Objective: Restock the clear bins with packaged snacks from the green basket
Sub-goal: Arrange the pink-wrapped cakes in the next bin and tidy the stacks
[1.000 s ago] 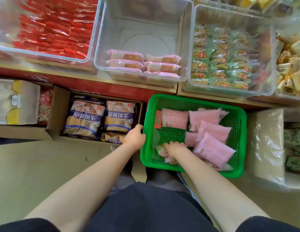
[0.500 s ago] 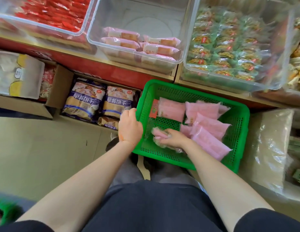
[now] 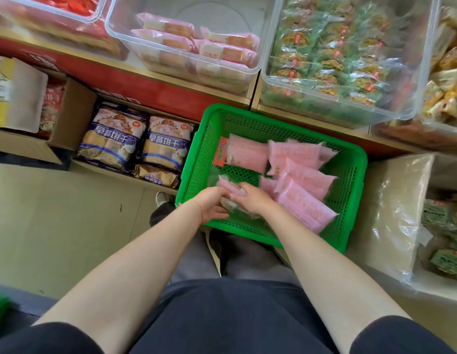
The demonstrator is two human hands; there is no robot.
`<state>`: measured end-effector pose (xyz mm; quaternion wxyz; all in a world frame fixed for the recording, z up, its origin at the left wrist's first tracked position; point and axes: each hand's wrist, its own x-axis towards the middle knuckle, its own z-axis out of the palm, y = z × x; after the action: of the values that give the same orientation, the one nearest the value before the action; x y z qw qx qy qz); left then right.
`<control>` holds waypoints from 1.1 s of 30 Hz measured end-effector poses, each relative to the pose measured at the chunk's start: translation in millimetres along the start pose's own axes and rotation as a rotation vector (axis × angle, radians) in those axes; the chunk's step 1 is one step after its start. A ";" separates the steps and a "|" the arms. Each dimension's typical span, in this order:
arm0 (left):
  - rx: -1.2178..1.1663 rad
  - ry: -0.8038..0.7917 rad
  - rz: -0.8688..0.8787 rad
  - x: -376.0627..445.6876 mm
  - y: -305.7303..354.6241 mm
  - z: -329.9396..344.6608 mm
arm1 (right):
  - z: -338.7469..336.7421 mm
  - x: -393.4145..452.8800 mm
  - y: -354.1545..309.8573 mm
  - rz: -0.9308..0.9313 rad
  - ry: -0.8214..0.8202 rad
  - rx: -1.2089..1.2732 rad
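Head view. A shop shelf with a red front edge runs across the top of the scene; clear bins sit on it, and cartons of bagged biscuits [image 3: 135, 146] stand on the tan floor below. The green basket [image 3: 349, 180] rests against the person's knees, directly under the shelf.

The target bin [image 3: 247, 70] is the middle one: it holds only a few pink snack packs, set along its near wall, with bare floor behind them. The bin to its right [image 3: 411, 108] is well filled with green packs.

Pink packs [image 3: 304, 180] lie loose in the right and far parts of the basket. Both hands meet at its near left corner. The right hand [image 3: 252, 200] curls over a small bundle [image 3: 228, 186] of packs; the left hand [image 3: 213, 204] closes in beside it, fingers bent against the same bundle.

Step in hand, as judged: gathering a handful for transfer. To do it well, the person should square the packs into a flat stack, grip across the short sides with both hands, lift clear of the basket rim, and lay the stack in rows behind the existing packs. The film is likely slippery; a loose hold may shed packs.
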<state>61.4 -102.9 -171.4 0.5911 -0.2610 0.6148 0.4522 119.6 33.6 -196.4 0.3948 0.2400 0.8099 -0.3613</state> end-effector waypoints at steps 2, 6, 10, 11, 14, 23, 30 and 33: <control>-0.035 0.015 0.035 0.1 0.2 0.8 | -4.0 -2.6 -1.9 -0.011 0.023 0.039; -0.122 0.041 0.081 -6.1 5.0 3.9 | -6.1 -9.5 -2.9 -0.043 0.054 0.090; -0.111 0.090 0.160 -14.6 13.4 9.7 | -8.4 -21.4 -6.1 -0.061 0.154 0.405; -0.119 0.091 0.187 -17.9 16.2 10.8 | -10.3 -24.7 -7.3 -0.066 0.182 0.490; -0.145 0.041 0.314 -29.5 25.0 11.1 | -20.9 -35.2 -14.2 -0.095 0.229 0.662; -0.277 -0.332 0.296 -76.0 68.2 4.1 | -73.4 -67.9 -45.4 -0.178 0.239 0.842; -0.473 -0.409 0.254 -93.8 94.9 -27.8 | -88.6 -82.7 -72.5 -0.208 0.199 1.035; -0.509 -0.458 0.278 -99.5 104.5 -44.9 | -92.4 -84.4 -88.0 -0.235 0.174 1.114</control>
<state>-33.5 -115.4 -54.6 0.5625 -0.2055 0.3638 0.7134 65.5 41.5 -53.5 0.0977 0.3491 0.5481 -0.7538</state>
